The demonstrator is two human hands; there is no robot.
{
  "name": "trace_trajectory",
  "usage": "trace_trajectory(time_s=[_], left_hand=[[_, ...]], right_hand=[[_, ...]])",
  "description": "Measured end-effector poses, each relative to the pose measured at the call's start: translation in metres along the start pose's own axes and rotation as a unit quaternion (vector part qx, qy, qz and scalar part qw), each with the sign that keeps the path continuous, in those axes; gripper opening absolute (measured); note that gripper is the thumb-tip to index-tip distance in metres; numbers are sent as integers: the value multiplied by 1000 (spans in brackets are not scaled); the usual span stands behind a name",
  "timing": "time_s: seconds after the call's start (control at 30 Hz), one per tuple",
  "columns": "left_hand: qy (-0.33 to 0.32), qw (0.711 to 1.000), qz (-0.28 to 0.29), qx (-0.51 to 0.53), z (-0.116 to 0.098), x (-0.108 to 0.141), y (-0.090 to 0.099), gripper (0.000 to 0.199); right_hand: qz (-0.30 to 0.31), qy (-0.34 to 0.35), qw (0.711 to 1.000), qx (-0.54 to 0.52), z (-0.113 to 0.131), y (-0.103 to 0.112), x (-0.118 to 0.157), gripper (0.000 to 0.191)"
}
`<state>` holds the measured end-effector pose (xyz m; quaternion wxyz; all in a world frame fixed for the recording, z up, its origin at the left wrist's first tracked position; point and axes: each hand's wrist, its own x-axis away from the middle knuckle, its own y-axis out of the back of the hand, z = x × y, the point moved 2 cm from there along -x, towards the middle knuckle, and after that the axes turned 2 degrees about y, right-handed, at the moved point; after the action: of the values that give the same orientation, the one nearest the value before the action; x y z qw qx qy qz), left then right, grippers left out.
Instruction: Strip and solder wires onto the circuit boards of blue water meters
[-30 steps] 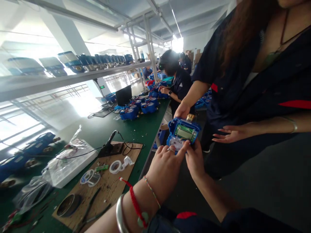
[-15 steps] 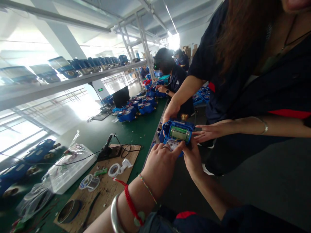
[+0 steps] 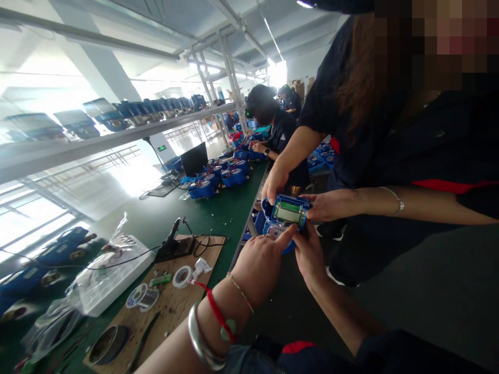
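Observation:
A blue meter with a green-edged display is held over the table's right edge, with its housing opened up. My left hand grips its lower left, an extended finger lying just under the display. My right hand is closed around the lower right corner from below. Some of my fingertips are hidden by the housing. A co-worker's hand touches the upper left of the meter, and that person's other hand touches its right side. A brass fitting shows behind it.
On the green table lies a wooden board with a soldering iron, solder spool and tape roll. A white foam tray is left of it. More blue meters stand farther back. The co-worker stands close on the right.
The co-worker's hand on the right has moved in from beside the meter onto its edge. The meter has tilted slightly, showing its display more fully. My hands stay on it.

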<state>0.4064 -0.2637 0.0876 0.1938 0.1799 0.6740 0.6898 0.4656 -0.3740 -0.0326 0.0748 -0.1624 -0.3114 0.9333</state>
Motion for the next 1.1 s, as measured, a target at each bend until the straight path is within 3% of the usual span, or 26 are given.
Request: trace_trajectory(time_s=[0.27,0.73,0.97,1.1], left_hand=[[-10,1000,-12,1,-4,-10,-1,71],[-46,996,-77,17,-10,-13,1,71],[-35,995,-89,32,-12,23,10,71],[-9,996,-61,70,-2,66,9,68]], right_hand=[[-49,-15,999,-3,5,-3,-1,57],[-51,-22,998,-8,23,-5,-6,50],[-67,-45,997,-12,31,-8,-15,43],[-64,7,998,25,41,-6,-26,45]])
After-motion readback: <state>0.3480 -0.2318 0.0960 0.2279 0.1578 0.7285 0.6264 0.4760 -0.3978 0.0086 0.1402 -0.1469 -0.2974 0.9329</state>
